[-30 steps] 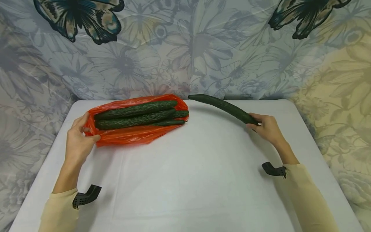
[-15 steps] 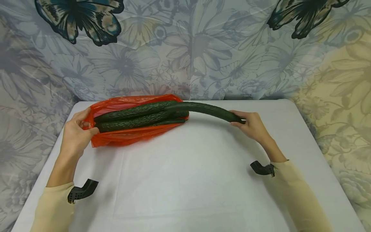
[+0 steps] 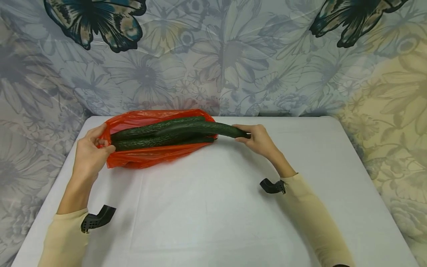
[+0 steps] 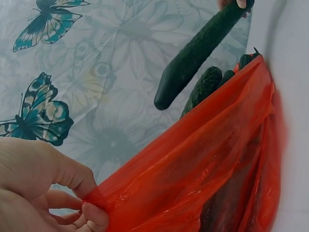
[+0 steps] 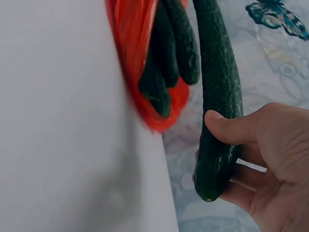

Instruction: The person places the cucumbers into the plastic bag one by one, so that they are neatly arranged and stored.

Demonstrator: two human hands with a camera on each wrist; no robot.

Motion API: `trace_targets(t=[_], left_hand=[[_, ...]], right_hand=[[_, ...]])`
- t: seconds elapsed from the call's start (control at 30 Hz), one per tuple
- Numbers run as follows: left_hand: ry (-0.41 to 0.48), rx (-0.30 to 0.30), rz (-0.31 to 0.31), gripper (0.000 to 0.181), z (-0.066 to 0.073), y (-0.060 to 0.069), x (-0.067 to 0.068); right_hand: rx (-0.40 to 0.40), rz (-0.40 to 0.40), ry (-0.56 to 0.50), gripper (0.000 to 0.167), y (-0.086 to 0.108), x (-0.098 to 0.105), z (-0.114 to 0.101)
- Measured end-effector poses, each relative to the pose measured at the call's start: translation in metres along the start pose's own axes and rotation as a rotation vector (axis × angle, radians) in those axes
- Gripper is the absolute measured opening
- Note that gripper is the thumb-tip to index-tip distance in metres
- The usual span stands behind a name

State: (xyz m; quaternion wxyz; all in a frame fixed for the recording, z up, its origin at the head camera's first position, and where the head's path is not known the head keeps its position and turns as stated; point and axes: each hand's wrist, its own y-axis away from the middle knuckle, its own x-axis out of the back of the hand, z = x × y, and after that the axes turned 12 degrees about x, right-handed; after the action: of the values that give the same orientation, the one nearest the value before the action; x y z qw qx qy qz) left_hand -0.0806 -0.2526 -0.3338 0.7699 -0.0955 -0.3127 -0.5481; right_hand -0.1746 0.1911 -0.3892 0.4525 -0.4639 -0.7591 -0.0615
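Observation:
A red plastic bag [image 3: 143, 158] lies at the back left of the table, its mouth spread, with several dark green cucumbers [image 3: 140, 144] inside. My left hand [image 3: 90, 152] pinches the bag's rim at its left end; the left wrist view shows thumb and fingertips closed on the film. My right hand [image 3: 258, 140] grips one long cucumber [image 5: 219, 87] near its right end. That cucumber is held above the others, its far part over the open bag. In the left wrist view its free tip [image 4: 166, 96] hangs apart from the cucumbers below.
A white cloth covers the table [image 3: 207, 207]. Floral fabric [image 3: 233, 66] with butterflies hangs right behind the back edge. Each wrist wears a black camera mount [image 3: 98, 218].
My right hand has moved left with the cucumber, bringing it from right of the bag to over the bag's contents. My left hand stays at the rim, shifted only slightly.

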Motion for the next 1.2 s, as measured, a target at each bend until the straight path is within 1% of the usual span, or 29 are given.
trace_targets(t=[0.2,0.3,0.4,0.5,0.6,0.7,0.9,1.03,1.2], left_hand=[[-0.044,-0.040,-0.038,0.075,-0.002,0.001,0.003],[-0.059,-0.042,-0.052,0.074,-0.003,0.001,0.005],[-0.047,-0.038,-0.053,0.074,-0.002,0.001,0.004],[-0.030,-0.038,-0.052,0.073,-0.001,0.000,0.004],[-0.030,-0.037,-0.064,0.073,-0.001,0.000,0.003],[-0.032,-0.046,-0.079,0.071,-0.002,0.001,0.004],[0.005,-0.055,-0.080,0.067,-0.001,-0.001,0.003],[0.032,-0.045,-0.080,0.067,-0.002,0.000,0.005],[0.084,-0.028,-0.062,0.068,-0.004,0.000,0.004]], right_hand=[[0.032,-0.034,-0.016,0.045,-0.019,-0.018,-0.007],[0.040,-0.046,-0.026,0.046,-0.027,-0.026,-0.011],[0.048,-0.061,-0.036,0.046,-0.035,-0.032,-0.015],[0.063,-0.109,-0.029,0.046,-0.042,-0.037,-0.020],[0.081,-0.171,-0.010,0.047,-0.050,-0.041,-0.025],[0.097,-0.219,-0.016,0.047,-0.059,-0.045,-0.030],[0.120,-0.300,-0.063,0.048,-0.079,-0.057,-0.035],[0.124,-0.328,-0.044,0.048,-0.085,-0.059,-0.036],[0.148,-0.375,-0.003,0.047,-0.087,-0.056,-0.037]])
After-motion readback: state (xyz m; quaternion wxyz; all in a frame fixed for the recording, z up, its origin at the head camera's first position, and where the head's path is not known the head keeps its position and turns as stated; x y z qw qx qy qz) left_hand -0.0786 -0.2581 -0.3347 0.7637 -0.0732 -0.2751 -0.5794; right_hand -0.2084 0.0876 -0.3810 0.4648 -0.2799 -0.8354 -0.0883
